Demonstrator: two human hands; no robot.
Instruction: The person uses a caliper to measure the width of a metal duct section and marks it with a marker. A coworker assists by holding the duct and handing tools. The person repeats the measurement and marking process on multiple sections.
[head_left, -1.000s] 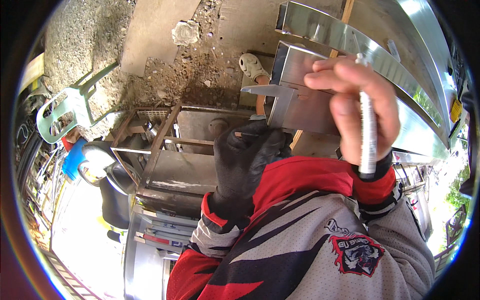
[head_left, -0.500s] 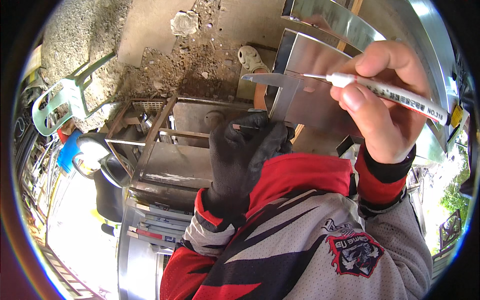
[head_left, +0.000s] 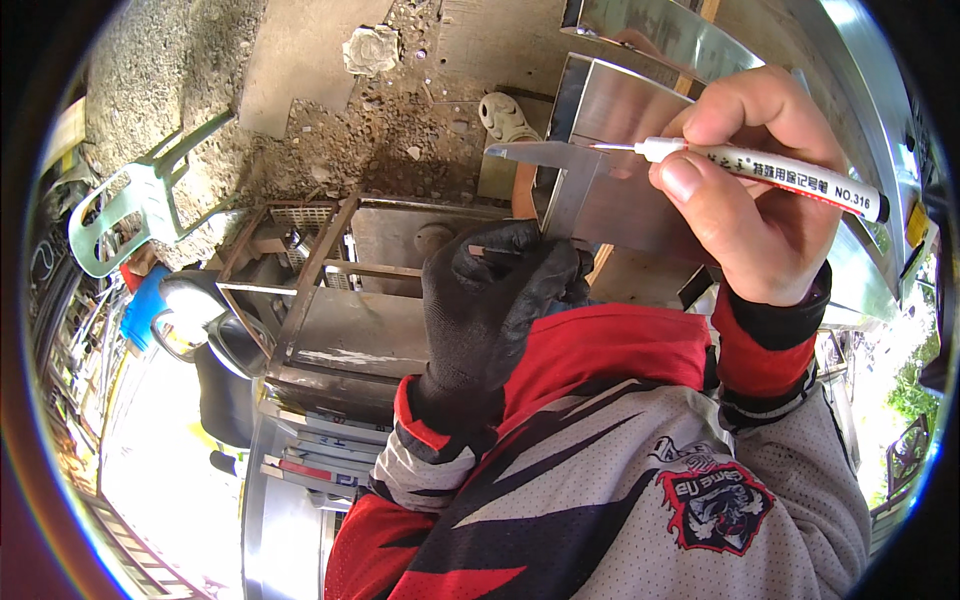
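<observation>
In my black-gloved left hand [head_left: 480, 300], closed, is the lower end of a steel caliper [head_left: 568, 200]. Its flat beam lies on a shiny sheet-metal piece [head_left: 640, 195], and one tapered jaw points left past the sheet's edge. My bare right hand [head_left: 765, 185] pinches a white marker pen [head_left: 775, 178] between thumb and fingers. The pen's long thin tip reaches left to the top end of the caliper, over the sheet. Whether it touches the metal I cannot tell. The gloved fingers hide the caliper's lower part.
Another bent shiny metal piece [head_left: 670, 40] lies beyond the sheet. A rusty metal frame [head_left: 320, 265] stands left of my gloved hand, and a pale green plastic chair [head_left: 150, 205] is farther left. A shoe [head_left: 505, 118] shows on the ground beyond the caliper.
My right hand has shifted slightly left and away from me, carrying the pen tip left along the caliper's top end. My left hand and the caliper have hardly moved.
</observation>
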